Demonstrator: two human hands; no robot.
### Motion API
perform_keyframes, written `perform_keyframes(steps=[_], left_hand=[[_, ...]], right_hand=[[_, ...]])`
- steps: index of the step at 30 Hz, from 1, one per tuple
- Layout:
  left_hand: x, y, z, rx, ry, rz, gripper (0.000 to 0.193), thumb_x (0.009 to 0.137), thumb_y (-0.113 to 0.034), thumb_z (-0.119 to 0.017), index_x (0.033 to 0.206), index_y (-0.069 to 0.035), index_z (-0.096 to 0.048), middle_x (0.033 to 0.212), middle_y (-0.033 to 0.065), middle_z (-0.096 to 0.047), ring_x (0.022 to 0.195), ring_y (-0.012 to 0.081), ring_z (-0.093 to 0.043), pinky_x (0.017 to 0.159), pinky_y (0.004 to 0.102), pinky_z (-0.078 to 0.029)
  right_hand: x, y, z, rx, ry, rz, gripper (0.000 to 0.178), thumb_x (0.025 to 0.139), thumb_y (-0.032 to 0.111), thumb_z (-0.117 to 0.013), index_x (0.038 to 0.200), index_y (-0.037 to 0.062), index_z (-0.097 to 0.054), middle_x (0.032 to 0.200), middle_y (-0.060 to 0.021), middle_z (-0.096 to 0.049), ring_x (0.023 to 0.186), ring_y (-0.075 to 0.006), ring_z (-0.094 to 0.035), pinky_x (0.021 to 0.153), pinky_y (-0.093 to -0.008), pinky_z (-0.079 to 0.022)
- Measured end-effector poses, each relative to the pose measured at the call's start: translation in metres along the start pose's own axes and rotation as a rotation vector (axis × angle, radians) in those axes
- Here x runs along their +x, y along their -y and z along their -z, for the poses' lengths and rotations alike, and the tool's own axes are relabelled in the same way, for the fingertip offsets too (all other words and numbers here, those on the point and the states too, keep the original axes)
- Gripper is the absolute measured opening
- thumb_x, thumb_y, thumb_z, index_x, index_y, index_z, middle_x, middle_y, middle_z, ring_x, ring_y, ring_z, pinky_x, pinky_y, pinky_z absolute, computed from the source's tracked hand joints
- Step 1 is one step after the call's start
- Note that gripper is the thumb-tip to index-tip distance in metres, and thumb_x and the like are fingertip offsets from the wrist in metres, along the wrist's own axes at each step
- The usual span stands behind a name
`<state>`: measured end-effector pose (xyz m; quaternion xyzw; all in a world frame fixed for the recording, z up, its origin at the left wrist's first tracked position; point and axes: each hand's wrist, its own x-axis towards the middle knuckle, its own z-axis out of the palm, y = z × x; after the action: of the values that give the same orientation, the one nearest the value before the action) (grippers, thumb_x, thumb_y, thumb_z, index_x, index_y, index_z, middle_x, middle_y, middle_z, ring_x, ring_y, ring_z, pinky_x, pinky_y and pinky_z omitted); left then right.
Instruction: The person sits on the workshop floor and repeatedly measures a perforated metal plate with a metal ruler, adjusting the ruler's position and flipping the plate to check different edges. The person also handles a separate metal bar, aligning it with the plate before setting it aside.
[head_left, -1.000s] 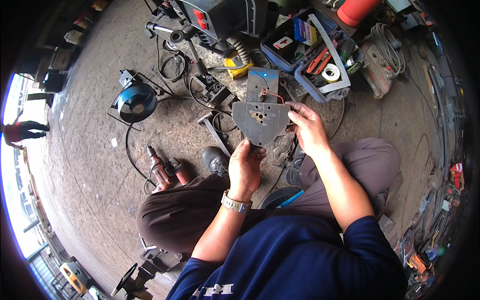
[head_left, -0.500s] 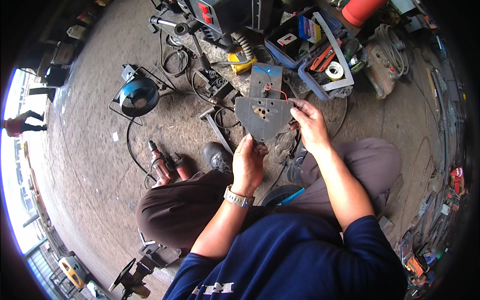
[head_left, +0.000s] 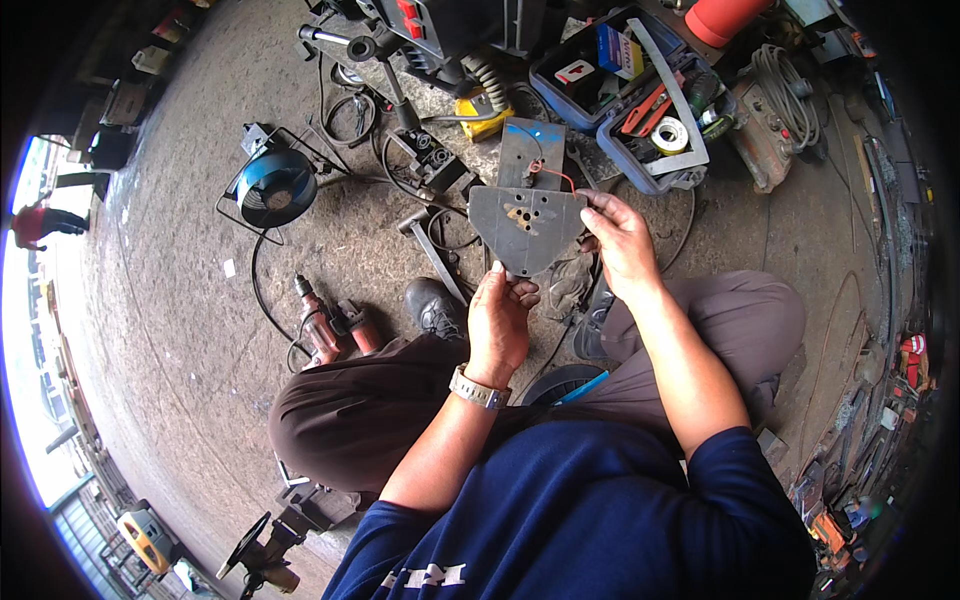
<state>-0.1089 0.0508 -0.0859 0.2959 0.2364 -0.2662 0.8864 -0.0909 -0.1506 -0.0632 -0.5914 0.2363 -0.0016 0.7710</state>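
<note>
A dark grey metal plate (head_left: 500,235) with several drilled holes and a rubbed brownish patch is held up in front of me. Its lower tip is pinched by my left hand (head_left: 497,320), thumb on the near face. My right hand (head_left: 622,243) grips its upper right corner, with the fingers partly hidden behind. Just beyond the held plate, a second flat metal plate (head_left: 532,150) with blue marks lies on the ground. A bent red wire (head_left: 558,177) shows at the boundary of the two plates.
A blue toolbox (head_left: 640,180) holds a tape roll and hand tools, with a metal square (head_left: 690,158) across it. A hammer (head_left: 432,250), a red drill (head_left: 318,325), a blue round fan (head_left: 275,188) and cables lie around. A person (head_left: 45,225) is at far left.
Both hands have raised the metal plate slightly away from me, covering a little more of the plate behind. The distant person has shifted slightly.
</note>
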Motion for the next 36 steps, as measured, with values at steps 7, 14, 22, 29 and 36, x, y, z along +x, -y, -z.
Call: perform_keyframes(steps=[7,14,22,29,36], left_hand=[[-0.003,-0.002,-0.009,-0.029,-0.020,-0.002,0.021,0.101,-0.030,-0.057,0.096,-0.010,-0.060,0.089,0.0018,-0.063,0.080,0.0167,-0.062,0.076,0.0332,-0.049],[0.000,-0.001,-0.002,-0.005,0.023,0.021,0.027,0.099,-0.035,-0.059,0.106,-0.009,-0.061,0.100,0.0041,-0.063,0.090,0.0197,-0.058,0.085,0.0359,-0.045],[0.003,0.003,0.006,-0.026,0.042,0.020,0.026,0.100,-0.034,-0.056,0.108,-0.010,-0.060,0.100,0.0032,-0.063,0.090,0.0204,-0.059,0.084,0.0362,-0.044],[0.002,0.002,0.003,-0.011,0.034,0.014,0.026,0.101,-0.033,-0.054,0.112,-0.009,-0.057,0.102,0.0044,-0.062,0.090,0.0210,-0.058,0.084,0.0368,-0.044],[0.000,-0.001,-0.005,-0.043,-0.017,0.007,0.020,0.101,-0.029,-0.058,0.099,-0.009,-0.058,0.095,0.0054,-0.064,0.082,0.0201,-0.063,0.078,0.0360,-0.049]], right_hand=[[0.000,0.001,0.000,0.008,0.004,0.002,0.032,0.098,0.013,-0.060,0.128,0.0015,-0.058,0.109,-0.0015,-0.067,0.085,-0.0056,-0.062,0.061,-0.0200,-0.050],[0.000,0.000,-0.001,-0.008,-0.005,0.002,0.032,0.098,0.012,-0.060,0.128,0.0017,-0.058,0.107,-0.0013,-0.067,0.082,-0.0050,-0.061,0.061,-0.0199,-0.049],[-0.001,0.001,-0.002,-0.040,-0.008,0.021,0.032,0.098,0.012,-0.060,0.128,0.0017,-0.058,0.108,-0.0015,-0.068,0.084,-0.0053,-0.062,0.062,-0.0202,-0.049],[0.000,0.000,-0.001,-0.026,-0.007,0.006,0.032,0.098,0.012,-0.060,0.128,0.0021,-0.059,0.108,-0.0012,-0.068,0.084,-0.0054,-0.062,0.062,-0.0204,-0.050],[-0.002,0.003,-0.003,-0.015,-0.016,-0.009,0.032,0.097,0.011,-0.060,0.127,0.0012,-0.059,0.105,-0.0010,-0.067,0.083,-0.0052,-0.060,0.062,-0.0212,-0.049]])
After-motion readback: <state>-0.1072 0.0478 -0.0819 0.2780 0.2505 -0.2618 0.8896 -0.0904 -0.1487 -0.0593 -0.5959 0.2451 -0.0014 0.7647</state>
